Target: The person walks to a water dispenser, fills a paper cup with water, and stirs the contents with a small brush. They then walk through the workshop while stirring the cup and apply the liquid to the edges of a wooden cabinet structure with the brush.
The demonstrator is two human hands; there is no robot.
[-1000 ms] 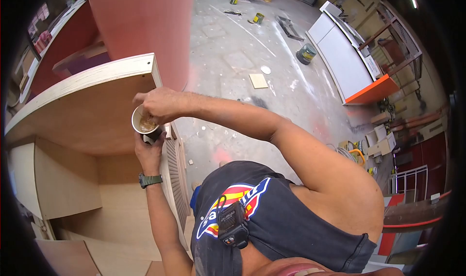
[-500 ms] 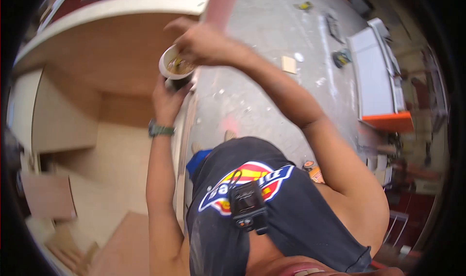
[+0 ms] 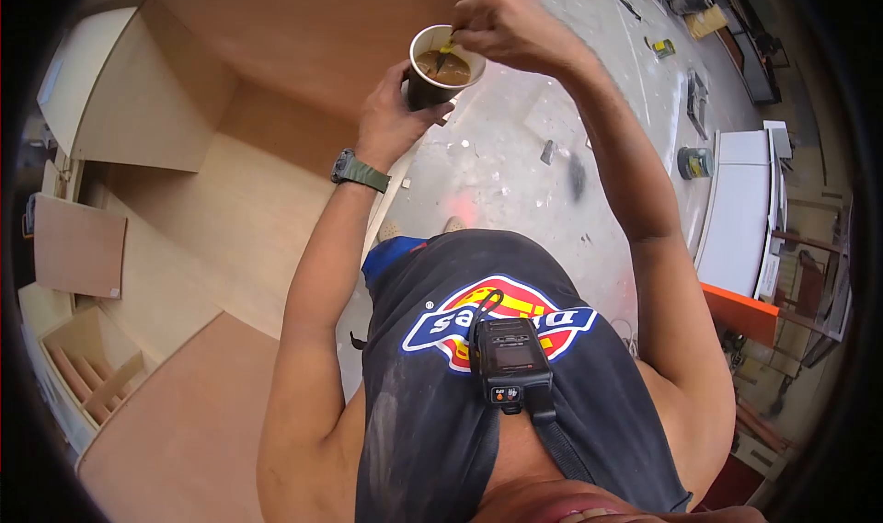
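My left hand is wrapped round a paper cup, dark outside with a white rim and tilted a little towards me. Brown liquid lies inside it. Above the rim, the fingers of my right hand are pinched on a small tool, yellow at the top with a dark pointed end that reaches into the liquid. Its exact kind cannot be made out, as my fingers cover its upper part.
A large wooden cabinet spans the left side, with a plywood panel at lower left. Debris dots the concrete floor. To the right stand a tin and a long white unit with an orange edge.
In view, both hands and the cup have shifted right and upward as my head view turned. The right hand stays over the cup, and the liquid now shows more clearly.
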